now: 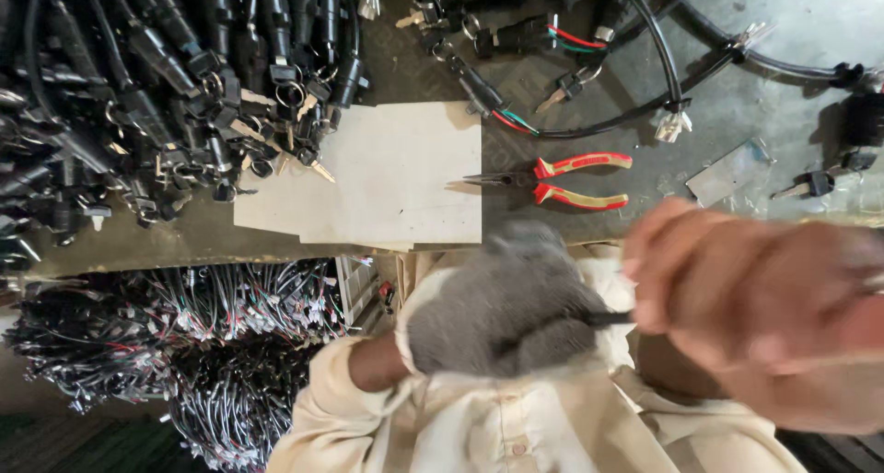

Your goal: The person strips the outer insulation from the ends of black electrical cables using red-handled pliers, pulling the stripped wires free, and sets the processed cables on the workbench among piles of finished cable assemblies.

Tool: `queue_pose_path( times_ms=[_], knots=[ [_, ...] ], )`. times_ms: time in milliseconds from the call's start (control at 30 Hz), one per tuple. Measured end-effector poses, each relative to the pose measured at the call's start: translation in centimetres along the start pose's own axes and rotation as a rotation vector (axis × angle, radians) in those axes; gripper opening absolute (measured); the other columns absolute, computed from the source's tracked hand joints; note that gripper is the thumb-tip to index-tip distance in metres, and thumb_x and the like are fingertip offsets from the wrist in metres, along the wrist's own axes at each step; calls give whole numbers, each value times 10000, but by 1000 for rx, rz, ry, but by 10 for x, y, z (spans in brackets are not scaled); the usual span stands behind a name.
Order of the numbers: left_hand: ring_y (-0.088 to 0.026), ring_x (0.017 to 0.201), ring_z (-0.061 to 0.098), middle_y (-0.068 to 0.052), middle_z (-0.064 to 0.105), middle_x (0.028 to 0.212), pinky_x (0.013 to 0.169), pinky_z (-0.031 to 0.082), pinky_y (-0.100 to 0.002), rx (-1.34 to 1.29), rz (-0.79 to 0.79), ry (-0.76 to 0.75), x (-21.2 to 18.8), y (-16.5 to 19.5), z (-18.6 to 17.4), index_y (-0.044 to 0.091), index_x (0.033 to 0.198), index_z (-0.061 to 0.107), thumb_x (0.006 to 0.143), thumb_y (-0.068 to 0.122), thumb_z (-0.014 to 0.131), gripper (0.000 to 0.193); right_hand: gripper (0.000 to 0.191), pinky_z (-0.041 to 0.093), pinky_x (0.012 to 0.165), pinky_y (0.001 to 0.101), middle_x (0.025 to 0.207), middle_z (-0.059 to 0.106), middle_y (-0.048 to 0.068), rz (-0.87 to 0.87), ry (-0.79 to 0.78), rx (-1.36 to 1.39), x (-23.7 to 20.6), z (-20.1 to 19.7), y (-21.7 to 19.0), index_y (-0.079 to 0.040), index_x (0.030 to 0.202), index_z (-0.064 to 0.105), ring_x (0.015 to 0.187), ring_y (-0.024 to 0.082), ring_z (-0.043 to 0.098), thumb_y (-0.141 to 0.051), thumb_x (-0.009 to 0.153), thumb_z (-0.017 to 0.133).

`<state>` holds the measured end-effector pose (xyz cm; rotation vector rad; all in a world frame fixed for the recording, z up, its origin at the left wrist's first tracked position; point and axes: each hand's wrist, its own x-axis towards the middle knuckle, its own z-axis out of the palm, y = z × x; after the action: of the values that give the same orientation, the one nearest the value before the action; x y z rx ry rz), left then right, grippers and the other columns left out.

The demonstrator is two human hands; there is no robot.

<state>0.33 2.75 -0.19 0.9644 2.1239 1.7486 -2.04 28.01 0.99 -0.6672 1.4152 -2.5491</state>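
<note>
In the head view the gloved left hand is closed around a thin black cable, which the bare, blurred right hand seems to pinch shut, so pull it straight, close to the chest, clear of the pliers and board near the bench edge.

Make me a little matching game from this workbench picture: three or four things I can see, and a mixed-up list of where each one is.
Things:
1. pliers
2. pale board
3. heap of black key switches
4. bundles of thin wires

Places:
A. below the bench edge, lower left
B. piled at the upper left of the bench
C. flat in the middle of the bench
D. just right of the board, red handles pointing right

Pairs: 1-D, 2-C, 3-B, 4-A
</note>
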Motion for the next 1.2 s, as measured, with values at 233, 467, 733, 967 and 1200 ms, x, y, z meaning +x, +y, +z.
queue_pose_path(
  times_ms=[233, 467, 733, 967, 1200],
  knots=[
    [-118, 790, 615, -30, 706, 972, 696, 518, -270, -1035, -418, 357, -12, -25, -16, 2, 1282, 655, 1067, 274, 628, 348, 490, 437, 1074, 331, 1266, 561, 29, 67, -7, -224, 16, 11, 73, -62, 1301, 466, 1205, 185, 545, -476, 1039, 494],
    [-173, 1058, 661, -48, 733, 1108, 1104, 483, -305, -139, -162, 567, -20, -35, -24, 51, 1239, 654, 1027, 141, 757, 252, 656, 432, 805, 318, 1055, 618, 138, 678, 81, -156, -6, 16, 118, 88, 1456, 608, 855, 192, 504, -411, 1030, 638],
    [-163, 1209, 623, 35, 643, 1260, 996, 538, -297, -372, -294, 663, -18, -31, 2, 143, 1178, 682, 898, 147, 789, 300, 560, 423, 897, 284, 1111, 555, 102, 179, -84, -617, -5, 5, 113, 15, 1368, 540, 994, 148, 527, -457, 1068, 573],
    [-149, 1033, 732, -23, 737, 1117, 903, 600, -290, 113, -260, 540, -22, -18, -13, 111, 1117, 724, 872, 139, 908, 307, 455, 431, 981, 456, 1100, 659, 143, -121, -175, -921, 11, 14, 98, 11, 1289, 522, 963, 315, 592, -395, 1091, 471],
    [-195, 1096, 731, -21, 737, 1136, 982, 595, -327, 265, -202, 435, -10, -22, -20, 136, 1108, 746, 819, 159, 935, 345, 421, 449, 694, 398, 917, 535, 137, -2, -150, -915, 1, 15, 94, 38, 1331, 535, 767, 281, 522, -263, 1046, 608]
  ],
)
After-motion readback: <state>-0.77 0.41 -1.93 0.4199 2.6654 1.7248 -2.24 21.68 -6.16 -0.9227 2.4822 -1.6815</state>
